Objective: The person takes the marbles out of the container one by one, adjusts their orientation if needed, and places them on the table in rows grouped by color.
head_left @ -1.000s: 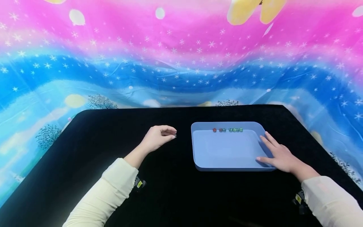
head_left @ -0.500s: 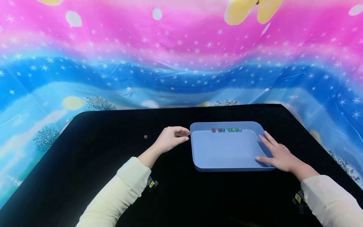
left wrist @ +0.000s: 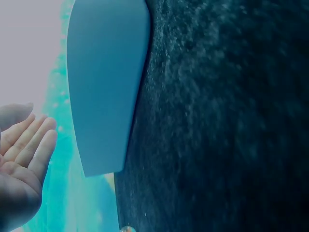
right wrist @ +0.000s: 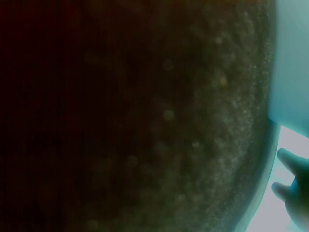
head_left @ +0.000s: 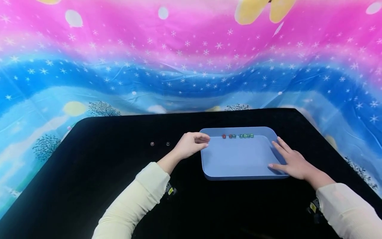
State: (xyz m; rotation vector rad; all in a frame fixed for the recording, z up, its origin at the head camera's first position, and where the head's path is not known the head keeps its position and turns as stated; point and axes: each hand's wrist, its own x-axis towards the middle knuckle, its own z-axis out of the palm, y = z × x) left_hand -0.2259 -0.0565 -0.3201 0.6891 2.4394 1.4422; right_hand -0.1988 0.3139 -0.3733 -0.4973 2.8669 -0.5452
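Note:
Above the left rim of a shallow blue tray (head_left: 235, 157) hovers my left hand (head_left: 191, 145), its fingers extended and nothing visible in them. The left wrist view shows that hand (left wrist: 24, 164) with its palm bare. My right hand (head_left: 293, 161) rests on the tray's right rim, fingers spread and reaching over the inside. Along the tray's far side lies a row of small round beads or marbles: a red one (head_left: 224, 136), a reddish one (head_left: 230, 136) beside a dark green one, then several green ones (head_left: 246, 135). Two similar balls, one pinkish (head_left: 152, 143) and one dark (head_left: 168, 143), lie left of my left hand.
A black cloth (head_left: 98, 172) covers the table beneath everything. Behind its far edge hangs a pink and blue patterned curtain (head_left: 185, 59). In the left wrist view, part of a small shiny ball (left wrist: 128, 229) shows at the bottom edge.
My left hand has moved right, from the cloth to over the tray's left rim. The two balls behind it have come into sight. My right hand stays on the tray.

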